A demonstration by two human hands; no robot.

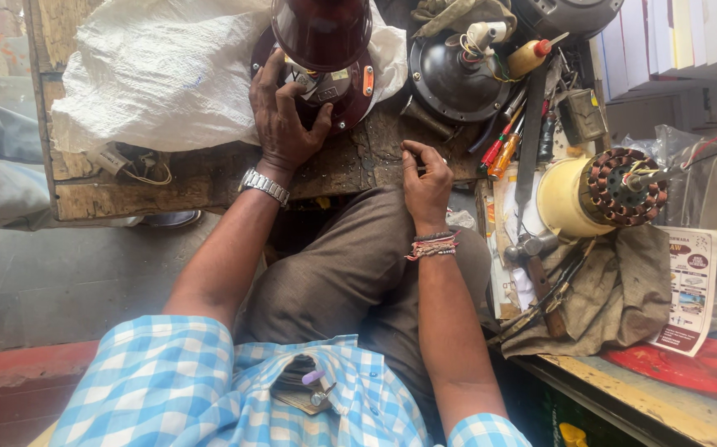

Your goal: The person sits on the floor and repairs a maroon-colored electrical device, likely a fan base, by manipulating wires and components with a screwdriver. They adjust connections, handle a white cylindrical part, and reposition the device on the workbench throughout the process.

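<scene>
1. Fingers of the right hand are pinched narrow on a small slender item, too small to identify; the hand rests at the near edge of the wooden worktop, above the person's knee.
2. Left hand, with a metal wristwatch on its wrist, lies spread on the maroon fan motor housing, fingers wide and steadying it rather than gripping.
3. Housing stands on the worktop, partly on a white woven sack; a label and wiring show at its base, so the unit appears opened and not yet closed up.
4. To the right, a second dark motor shell lies open with loose wires, beside screwdrivers.
5. Farther right, a bare copper-wound stator sits exposed, and a hammer rests on a cloth. Judgement: disassembly is done and reassembly remains.
</scene>
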